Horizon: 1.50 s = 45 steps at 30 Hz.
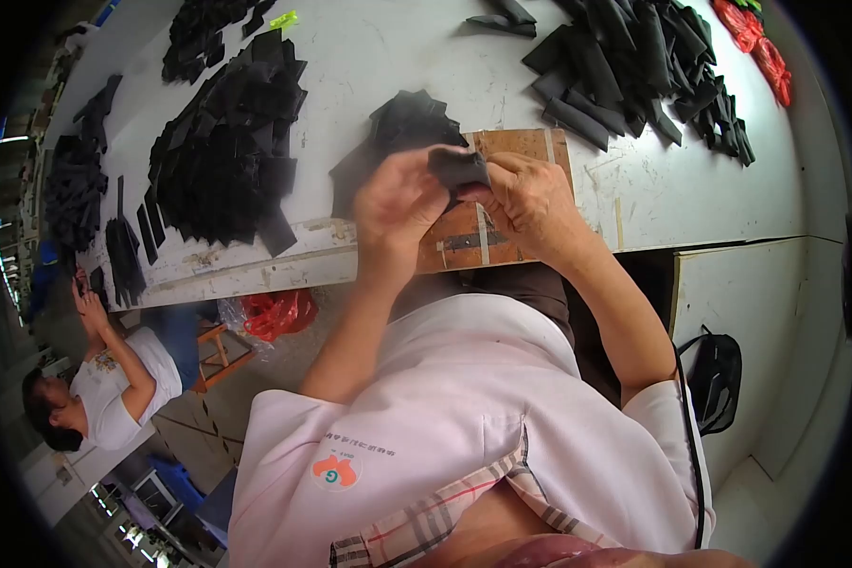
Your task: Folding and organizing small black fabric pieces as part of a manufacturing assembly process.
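Note:
A small dark piece of black fabric [459, 168], curved or folded over, is held up between my two hands above the table's front edge. My right hand [535, 204] pinches its right end between thumb and bent fingers. At its left side my left hand [393, 199], somewhat smeared by motion, has curled fingers closed on it; part of the fingers is hidden behind the piece. Under and beyond my hands lies a brown wooden board [530, 144] with strips of tape. A pile of flat black pieces [412, 118] sits just beyond my left hand.
A big heap of flat black pieces [227, 142] lies to the left on the white table [369, 47]. Rolled black pieces [625, 66] are heaped at the far right, near red plastic bags [757, 47]. A co-worker [114, 388] sits at the left. A black bag [715, 379] hangs at the right.

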### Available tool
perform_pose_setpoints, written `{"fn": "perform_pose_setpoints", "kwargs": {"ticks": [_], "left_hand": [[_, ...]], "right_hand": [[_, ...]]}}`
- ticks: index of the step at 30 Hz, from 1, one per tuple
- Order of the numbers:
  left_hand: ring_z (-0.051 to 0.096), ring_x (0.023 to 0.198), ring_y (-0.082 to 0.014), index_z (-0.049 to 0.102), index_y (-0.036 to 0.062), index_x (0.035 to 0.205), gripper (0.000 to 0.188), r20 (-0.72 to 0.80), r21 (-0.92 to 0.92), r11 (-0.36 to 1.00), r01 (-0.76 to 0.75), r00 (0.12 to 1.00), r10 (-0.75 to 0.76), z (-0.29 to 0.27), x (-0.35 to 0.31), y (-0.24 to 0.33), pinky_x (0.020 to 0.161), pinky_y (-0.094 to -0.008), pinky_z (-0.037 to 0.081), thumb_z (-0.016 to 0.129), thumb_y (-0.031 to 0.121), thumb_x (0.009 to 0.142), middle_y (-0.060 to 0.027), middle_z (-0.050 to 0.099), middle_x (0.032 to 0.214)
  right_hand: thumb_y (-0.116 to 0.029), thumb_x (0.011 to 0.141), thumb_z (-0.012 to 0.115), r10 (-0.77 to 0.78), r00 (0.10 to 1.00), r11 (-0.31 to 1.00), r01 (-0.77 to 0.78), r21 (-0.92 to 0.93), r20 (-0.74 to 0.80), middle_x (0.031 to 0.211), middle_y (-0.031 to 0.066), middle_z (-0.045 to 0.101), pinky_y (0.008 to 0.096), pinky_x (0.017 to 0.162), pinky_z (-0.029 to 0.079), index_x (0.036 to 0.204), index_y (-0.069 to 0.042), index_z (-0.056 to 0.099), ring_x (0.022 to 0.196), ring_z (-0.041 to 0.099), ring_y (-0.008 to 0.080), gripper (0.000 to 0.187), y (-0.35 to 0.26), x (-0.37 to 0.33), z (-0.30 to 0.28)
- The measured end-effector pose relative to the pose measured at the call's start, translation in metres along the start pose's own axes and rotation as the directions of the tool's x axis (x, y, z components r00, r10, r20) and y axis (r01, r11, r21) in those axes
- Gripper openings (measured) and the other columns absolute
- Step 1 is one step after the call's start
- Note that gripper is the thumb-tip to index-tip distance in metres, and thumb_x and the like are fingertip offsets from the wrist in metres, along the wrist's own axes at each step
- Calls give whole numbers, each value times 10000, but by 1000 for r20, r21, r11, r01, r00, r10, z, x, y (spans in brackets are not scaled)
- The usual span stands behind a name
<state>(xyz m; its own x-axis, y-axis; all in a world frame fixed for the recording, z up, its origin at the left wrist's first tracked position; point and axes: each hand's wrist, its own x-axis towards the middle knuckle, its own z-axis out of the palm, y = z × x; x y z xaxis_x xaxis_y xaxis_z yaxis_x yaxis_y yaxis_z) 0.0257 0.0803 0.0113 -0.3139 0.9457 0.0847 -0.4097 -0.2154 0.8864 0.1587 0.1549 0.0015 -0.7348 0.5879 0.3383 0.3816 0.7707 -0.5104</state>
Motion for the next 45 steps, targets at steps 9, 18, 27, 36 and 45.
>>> {"fn": "perform_pose_setpoints", "kwargs": {"ticks": [9,18,27,36,45], "left_hand": [[494,609,-84,552,-14,766,138,164,485,874,15,981,-108,15,24,5,549,-204,407,655,6,675,-58,572,723],[542,727,-124,563,-5,889,134,108,149,967,-207,975,192,23,11,23,627,-213,439,560,103,810,-88,586,827],[544,858,-203,587,2,877,148,-47,-177,979,-102,994,95,-1,4,15,839,-342,395,545,126,808,-128,593,894],[534,765,-105,595,-27,871,140,-153,349,931,-110,973,173,-30,45,-3,711,-244,421,498,61,822,-92,603,842],[586,794,-246,605,0,825,257,-146,987,81,138,983,108,-104,112,-79,684,-311,456,652,202,674,-148,609,826]], "right_hand": [[-82,724,571,13,1000,904,-4,428,-18,678,90,525,375,531,423,738,-47,518,639,521,301,65,18,-8,14],[-232,744,587,-18,1000,988,16,154,14,629,78,502,370,518,396,700,-36,501,615,516,277,219,-3,11,-16],[-249,651,679,-9,995,990,-4,142,95,582,75,495,358,479,374,606,-49,453,572,505,272,305,-3,7,-6],[-173,765,593,-94,994,971,79,226,56,534,84,484,322,440,380,605,-36,459,485,488,255,250,-1,22,-20],[-497,848,393,605,790,541,-315,780,-101,590,3,496,207,509,382,790,-17,580,549,464,72,518,40,22,-32]]}}
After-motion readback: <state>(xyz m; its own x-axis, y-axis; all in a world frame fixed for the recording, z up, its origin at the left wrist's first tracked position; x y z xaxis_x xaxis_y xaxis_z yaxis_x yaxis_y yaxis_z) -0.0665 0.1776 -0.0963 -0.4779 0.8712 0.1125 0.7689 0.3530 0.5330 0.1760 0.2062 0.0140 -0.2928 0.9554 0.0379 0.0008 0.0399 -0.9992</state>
